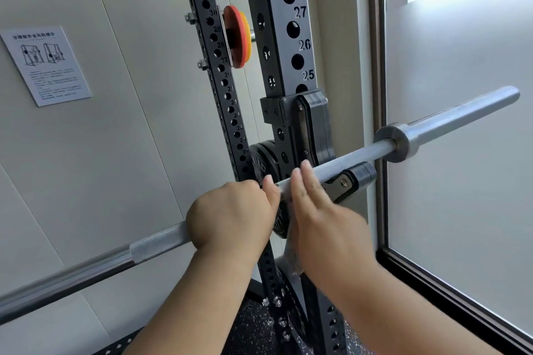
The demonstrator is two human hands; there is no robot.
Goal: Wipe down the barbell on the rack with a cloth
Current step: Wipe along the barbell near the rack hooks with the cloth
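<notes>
Left hand (230,216) curled round knurled silver steel barbell (158,241); at its 3 o'clock, right hand (323,216), fingers straight together, touching draped grey cloth (291,251)

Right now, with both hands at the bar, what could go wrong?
The cloth hangs loose under the bar, and the right hand is flat, not gripping, so the cloth may drop. Its fingertips are close to the hook and could be pinched if the bar rolls. The left hand grips the bar.
</notes>
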